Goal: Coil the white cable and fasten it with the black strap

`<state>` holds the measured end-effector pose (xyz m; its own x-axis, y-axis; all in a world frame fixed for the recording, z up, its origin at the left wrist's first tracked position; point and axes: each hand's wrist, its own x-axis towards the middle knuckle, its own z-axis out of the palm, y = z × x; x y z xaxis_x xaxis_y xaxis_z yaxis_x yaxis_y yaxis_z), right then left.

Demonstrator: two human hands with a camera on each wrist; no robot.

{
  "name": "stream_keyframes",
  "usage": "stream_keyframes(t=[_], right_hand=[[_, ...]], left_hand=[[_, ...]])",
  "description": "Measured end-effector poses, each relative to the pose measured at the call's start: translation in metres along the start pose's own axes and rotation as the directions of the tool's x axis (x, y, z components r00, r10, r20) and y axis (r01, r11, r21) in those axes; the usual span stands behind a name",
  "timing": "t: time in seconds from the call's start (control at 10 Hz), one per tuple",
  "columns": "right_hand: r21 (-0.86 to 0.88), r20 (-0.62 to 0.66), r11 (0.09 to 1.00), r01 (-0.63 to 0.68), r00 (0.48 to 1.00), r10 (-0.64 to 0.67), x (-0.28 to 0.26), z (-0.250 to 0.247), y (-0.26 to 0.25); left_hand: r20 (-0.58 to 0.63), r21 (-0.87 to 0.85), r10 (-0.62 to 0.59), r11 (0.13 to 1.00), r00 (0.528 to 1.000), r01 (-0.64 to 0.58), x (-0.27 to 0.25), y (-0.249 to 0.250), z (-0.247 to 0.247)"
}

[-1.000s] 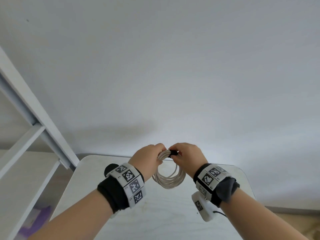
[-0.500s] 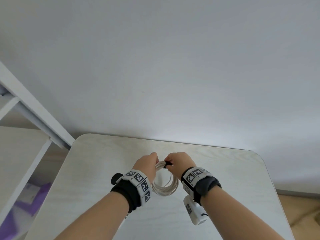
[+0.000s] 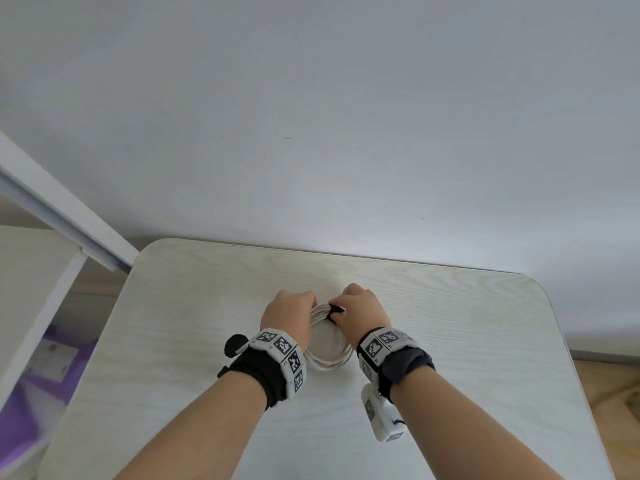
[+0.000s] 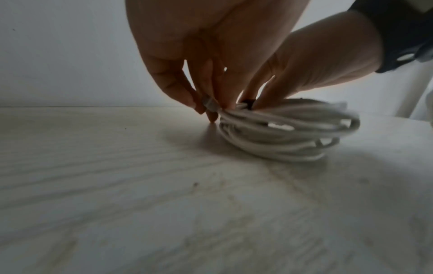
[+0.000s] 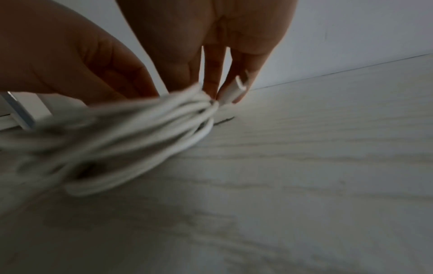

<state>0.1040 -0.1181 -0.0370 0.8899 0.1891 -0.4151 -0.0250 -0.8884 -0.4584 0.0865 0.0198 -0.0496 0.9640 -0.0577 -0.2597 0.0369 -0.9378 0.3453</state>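
The coiled white round cable (image 3: pixel 325 355) lies low over the pale wood-grain tabletop (image 3: pixel 467 341), its ring nearly flat, the bundled end pointing away toward the wall. The left hand (image 3: pixel 287 311) pinches that far end with fingertips together. The right hand (image 3: pixel 360 311) clamps thumb and fingers on the narrow black strap (image 3: pixel 335 310) there; whether the strap is fully wrapped is unclear.
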Motion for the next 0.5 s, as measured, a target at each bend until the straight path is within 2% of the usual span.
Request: stream_keyframes(t=[0.1, 0.2, 0.3, 0.5], right_hand=[[-0.031, 0.023, 1.000, -0.002, 1.000, 0.002, -0.002, 0.004, 0.000], [-0.077, 0.032, 0.997, 0.021, 0.999, -0.018, -0.003, 0.006, 0.003], [-0.182, 0.097, 0.983, 0.040, 0.995, -0.023, -0.004, 0.005, 0.006], [-0.146, -0.030, 0.988, 0.056, 0.998, -0.061, -0.017, -0.013, 0.000]], left_hand=[[-0.039, 0.048, 0.029, 0.998, 0.999, -0.027, -0.001, -0.003, 0.006], [-0.021, 0.152, 0.059, 0.987, 0.998, -0.055, -0.003, -0.002, 0.005], [-0.003, 0.175, 0.033, 0.984, 0.999, -0.032, -0.006, -0.002, 0.001], [0.009, 0.175, 0.084, 0.981, 0.996, -0.084, -0.009, 0.001, -0.010]])
